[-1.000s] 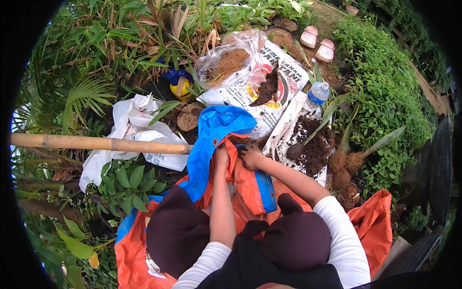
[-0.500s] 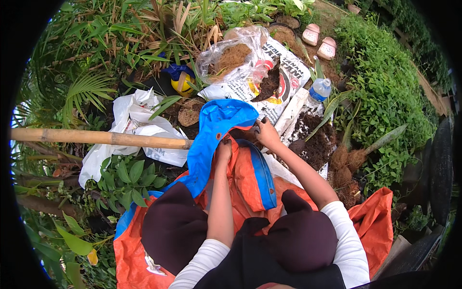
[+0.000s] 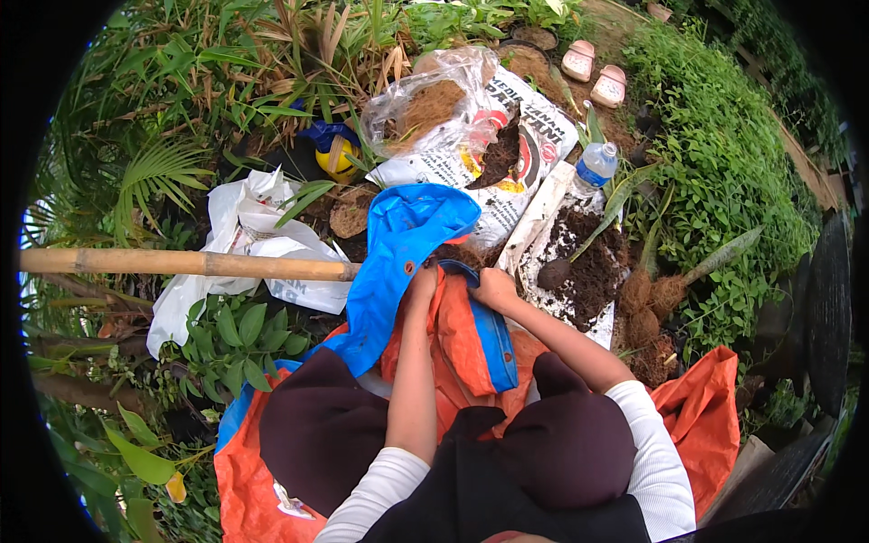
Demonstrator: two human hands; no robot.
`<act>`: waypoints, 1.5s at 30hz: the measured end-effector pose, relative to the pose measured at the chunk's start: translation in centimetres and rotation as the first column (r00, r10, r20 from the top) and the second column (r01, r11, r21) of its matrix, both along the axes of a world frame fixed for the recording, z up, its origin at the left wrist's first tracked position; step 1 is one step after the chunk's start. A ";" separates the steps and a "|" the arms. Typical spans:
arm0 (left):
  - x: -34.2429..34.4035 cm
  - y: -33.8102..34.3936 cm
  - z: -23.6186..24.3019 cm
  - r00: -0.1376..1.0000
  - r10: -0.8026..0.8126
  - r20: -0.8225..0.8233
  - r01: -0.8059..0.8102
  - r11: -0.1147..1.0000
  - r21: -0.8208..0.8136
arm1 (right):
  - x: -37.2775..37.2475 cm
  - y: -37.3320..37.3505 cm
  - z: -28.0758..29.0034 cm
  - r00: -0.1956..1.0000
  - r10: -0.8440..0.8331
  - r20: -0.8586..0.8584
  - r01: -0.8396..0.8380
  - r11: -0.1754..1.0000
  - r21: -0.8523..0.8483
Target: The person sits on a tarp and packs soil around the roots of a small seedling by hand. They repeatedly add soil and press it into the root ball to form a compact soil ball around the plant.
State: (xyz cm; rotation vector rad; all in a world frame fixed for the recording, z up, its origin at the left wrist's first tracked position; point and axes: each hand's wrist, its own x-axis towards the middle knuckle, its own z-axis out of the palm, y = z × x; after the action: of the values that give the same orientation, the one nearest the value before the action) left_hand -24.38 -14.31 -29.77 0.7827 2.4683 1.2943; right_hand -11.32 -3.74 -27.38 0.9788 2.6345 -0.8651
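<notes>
An orange tarp (image 3: 457,339) with a blue border lies bunched in front of me and under my knees. Its blue flap (image 3: 398,271), with a metal eyelet, stands raised on the left. My left hand (image 3: 424,284) is closed on the tarp's fold just below that eyelet; its fingertips are partly hidden. Just to the right, my right hand (image 3: 494,290) is closed, its fingers curled over the dark blue edge of the tarp. A gap between the two hands opens onto dark shadow.
A bamboo pole (image 3: 190,262) reaches in from the left up to the blue flap. Beyond the tarp lie a white soil bag (image 3: 534,127), a clear plastic bag of brown fibre (image 3: 430,109) and a water bottle (image 3: 596,165). Dark soil (image 3: 588,262) and uprooted plants (image 3: 644,312) are at right.
My right hand has come down toward me, from above the tarp's opening onto its blue edge, and its fingers have closed. My left hand stays on the fold.
</notes>
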 end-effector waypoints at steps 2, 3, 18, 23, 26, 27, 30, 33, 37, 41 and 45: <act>-0.7 -1.0 -3.0 0.994 0.003 -0.105 0.003 0.998 0.060 | -0.5 -1.2 -1.9 0.999 -0.017 -0.052 0.018 1.000 0.007; -1.2 -1.5 -3.6 0.983 -0.019 -0.182 0.023 1.000 0.019 | -0.7 -1.5 -1.7 0.997 0.007 -0.073 -0.008 1.000 -0.006; 4.8 0.1 2.8 0.974 -0.129 0.186 0.133 0.991 -0.012 | -1.1 -7.7 -2.3 0.825 0.493 -0.276 -0.543 0.827 -0.146; 8.1 6.4 8.1 0.812 -0.579 -0.072 0.576 0.816 -0.052 | 0.6 -8.5 -7.9 0.739 0.336 -0.583 -0.503 0.852 -0.146; 3.9 6.0 3.5 0.768 -0.531 -0.357 0.552 0.832 -0.052 | 0.0 -8.5 0.1 0.728 0.565 -0.388 -0.659 0.733 -0.170; 1.5 4.8 1.1 0.801 -0.475 -0.364 0.520 0.854 0.031 | -0.7 -9.4 2.2 0.690 0.645 -0.330 -0.716 0.675 -0.178; 0.7 6.3 8.2 0.631 -0.510 0.585 0.337 0.859 0.385 | -0.5 -7.7 0.3 0.496 0.810 -0.312 -0.788 0.571 0.232; -3.7 4.7 9.2 0.665 -0.326 0.672 0.120 0.935 0.335 | -0.7 -8.0 0.1 0.475 0.808 -0.349 -0.822 0.549 0.151; -9.2 -0.8 6.9 0.725 -0.079 0.684 -0.152 0.951 0.271 | -0.6 -8.5 -0.6 0.437 0.821 -0.367 -0.823 0.530 0.206; -9.9 -3.2 6.6 0.718 0.051 0.694 -0.259 0.945 0.198 | -2.6 -5.7 2.3 0.536 0.779 -0.324 -0.802 0.590 0.094; -9.8 -3.6 7.5 0.693 0.006 0.721 -0.255 0.937 0.237 | -7.0 -1.4 -0.2 0.743 0.579 -0.337 -0.548 0.814 0.190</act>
State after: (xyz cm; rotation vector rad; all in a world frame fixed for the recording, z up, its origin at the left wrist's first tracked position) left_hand -34.21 -17.96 -22.27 0.0800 1.7169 1.6758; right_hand -18.32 -5.11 -27.61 -0.0413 3.0298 -0.8558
